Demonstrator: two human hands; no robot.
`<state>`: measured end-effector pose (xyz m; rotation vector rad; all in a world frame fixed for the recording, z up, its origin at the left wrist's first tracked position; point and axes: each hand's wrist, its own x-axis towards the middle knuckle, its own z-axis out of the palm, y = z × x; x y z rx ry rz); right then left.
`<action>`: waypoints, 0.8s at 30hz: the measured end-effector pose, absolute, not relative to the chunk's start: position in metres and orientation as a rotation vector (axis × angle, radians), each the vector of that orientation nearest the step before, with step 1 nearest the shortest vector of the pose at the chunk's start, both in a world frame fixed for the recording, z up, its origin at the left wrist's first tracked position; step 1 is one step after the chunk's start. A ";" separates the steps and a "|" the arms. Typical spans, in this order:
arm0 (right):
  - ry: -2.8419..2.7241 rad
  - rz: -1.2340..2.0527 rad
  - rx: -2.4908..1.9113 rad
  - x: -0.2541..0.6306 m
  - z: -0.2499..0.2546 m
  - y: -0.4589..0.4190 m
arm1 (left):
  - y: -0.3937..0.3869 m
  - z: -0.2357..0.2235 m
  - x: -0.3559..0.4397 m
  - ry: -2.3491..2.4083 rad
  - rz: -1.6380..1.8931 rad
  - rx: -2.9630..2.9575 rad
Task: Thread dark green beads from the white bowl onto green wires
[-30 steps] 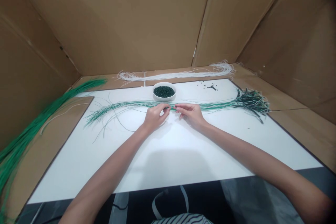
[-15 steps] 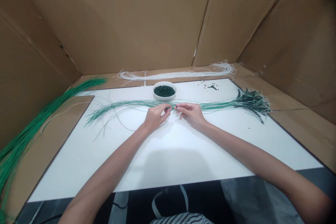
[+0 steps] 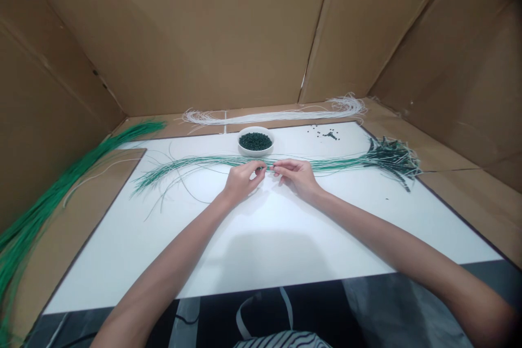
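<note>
Stretching across the desk (image 3: pixel 285 228), thin green strands (image 3: pixel 338 164) bush out darkly at right. Left hand (image 3: pixel 241 180) and right hand (image 3: pixel 300 178), each grip pinched narrow, partly hide them; what's held I can't tell.

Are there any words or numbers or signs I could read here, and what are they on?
None: no words, labels, brands, numbers or signs can be read.
The green strands, white bowl, white board and cardboard wall show no lettering.
</note>
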<state>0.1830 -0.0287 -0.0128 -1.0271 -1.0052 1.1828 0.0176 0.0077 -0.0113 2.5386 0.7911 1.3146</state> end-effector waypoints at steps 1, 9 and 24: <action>-1.003 1.182 -1.026 0.183 -0.013 -0.029 | 0.008 -0.011 0.018 0.789 1.309 2.542; -1.051 1.107 -1.051 0.182 -0.013 -0.029 | 0.008 -0.010 0.017 0.773 1.274 2.588; -1.195 1.054 -1.101 0.182 -0.016 -0.032 | 0.007 -0.011 0.016 0.752 1.240 2.605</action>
